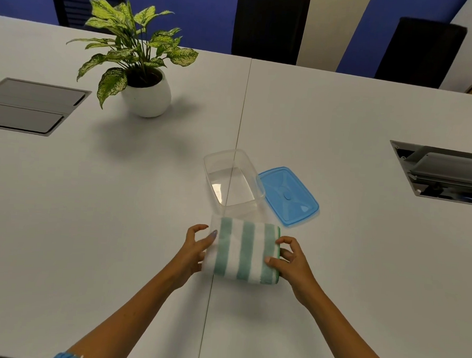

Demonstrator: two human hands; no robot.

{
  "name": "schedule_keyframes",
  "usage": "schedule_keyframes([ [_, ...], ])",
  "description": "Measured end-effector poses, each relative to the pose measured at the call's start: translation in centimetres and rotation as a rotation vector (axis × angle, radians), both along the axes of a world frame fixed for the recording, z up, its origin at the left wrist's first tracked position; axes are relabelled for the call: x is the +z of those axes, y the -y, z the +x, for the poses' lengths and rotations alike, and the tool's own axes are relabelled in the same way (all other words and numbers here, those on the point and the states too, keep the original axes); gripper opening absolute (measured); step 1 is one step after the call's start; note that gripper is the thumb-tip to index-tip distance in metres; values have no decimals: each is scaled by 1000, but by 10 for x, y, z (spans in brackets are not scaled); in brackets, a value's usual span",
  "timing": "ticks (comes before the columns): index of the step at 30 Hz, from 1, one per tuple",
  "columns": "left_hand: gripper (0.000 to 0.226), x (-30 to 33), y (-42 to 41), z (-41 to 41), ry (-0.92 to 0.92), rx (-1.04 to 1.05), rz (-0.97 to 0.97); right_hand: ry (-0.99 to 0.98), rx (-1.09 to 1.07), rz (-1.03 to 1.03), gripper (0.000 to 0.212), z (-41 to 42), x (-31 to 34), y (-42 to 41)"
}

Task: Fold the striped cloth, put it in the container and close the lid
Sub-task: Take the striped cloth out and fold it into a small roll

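The striped cloth (243, 251), green and white terry, lies folded into a compact thick rectangle on the near part of the desk (91, 198), its long axis running left to right and its stripes running near to far. The left hand (195, 249) cups its left end with fingers curled against the edge, and the right hand (290, 259) grips its right end, thumb on top and fingers round the side; both hands grasp the cloth, one at each short end. The folding looks done, so the step in hand appears to be the lift. The clear plastic container (233, 178) stands open just beyond the cloth, directly on its far side, and holds nothing. Its long axis runs roughly near to far, so the cloth would likely need turning to drop in. The blue lid (288, 195) lies flat on the desk, touching or just beside the container's right wall, nearer the right hand. Farther left stands a potted plant (137, 61).
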State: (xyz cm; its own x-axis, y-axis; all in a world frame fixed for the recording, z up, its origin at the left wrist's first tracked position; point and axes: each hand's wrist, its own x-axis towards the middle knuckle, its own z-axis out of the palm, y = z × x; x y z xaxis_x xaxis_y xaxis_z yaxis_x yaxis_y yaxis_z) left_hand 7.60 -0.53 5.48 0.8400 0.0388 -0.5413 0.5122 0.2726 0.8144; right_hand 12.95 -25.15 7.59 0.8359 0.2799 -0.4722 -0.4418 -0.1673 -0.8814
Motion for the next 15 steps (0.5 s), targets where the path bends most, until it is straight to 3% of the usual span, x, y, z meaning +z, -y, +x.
schedule_keyframes([
  [2, 86, -6, 1, 1, -25, -61, 80, -12, 67, -39, 70, 0, -7, 1],
  [6, 61, -22, 4, 1, -84, -147, 265, -69, 185, -110, 99, -2, -26, 1],
  [12, 61, -40, 8, 1, -93, -135, 248, -174, 114, -108, 79, -5, -53, -4],
  [15, 68, -47, 11, 5, -91, -75, 388, -193, -1, -90, 64, -3, -56, -9],
])
